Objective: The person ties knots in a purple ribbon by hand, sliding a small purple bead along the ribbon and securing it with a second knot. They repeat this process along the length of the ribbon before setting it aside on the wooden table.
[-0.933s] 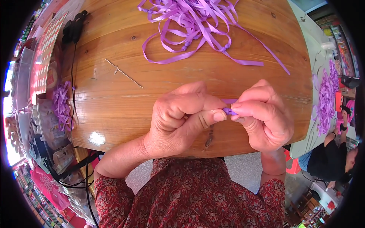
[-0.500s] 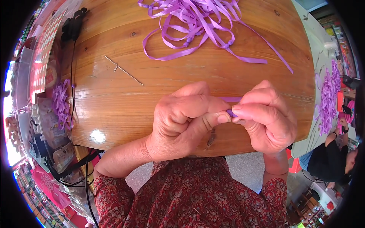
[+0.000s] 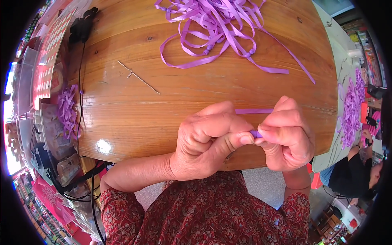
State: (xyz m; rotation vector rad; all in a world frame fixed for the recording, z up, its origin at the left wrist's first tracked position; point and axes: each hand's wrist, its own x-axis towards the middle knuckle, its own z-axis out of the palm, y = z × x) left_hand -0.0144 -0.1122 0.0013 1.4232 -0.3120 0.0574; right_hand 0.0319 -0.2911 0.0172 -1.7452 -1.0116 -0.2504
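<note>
My left hand [image 3: 216, 141] and my right hand [image 3: 288, 136] meet over the near edge of the wooden table [image 3: 122, 106]. Between the pinched thumbs and fingers of both hands sits a small purple knot or bead [image 3: 256, 134], partly covered by my fingertips. A stretch of purple ribbon [image 3: 254, 111] spans from one hand to the other just beyond it. At the far side of the table lies a loose heap of purple ribbon [image 3: 228, 36], with small knots or beads along it and two tails trailing right.
A thin twisted wire [image 3: 141, 78] lies left of centre. A black cable [image 3: 80, 73] runs down the left side, near a purple ribbon bundle [image 3: 67, 108]. Another purple pile [image 3: 352, 110] rests on a pale side table at right. A person [image 3: 351, 175] sits beyond it.
Both hands have come slightly nearer to my body, the left one also shifting right. The small purple piece remains pinched between them, and more ribbon shows between the hands.
</note>
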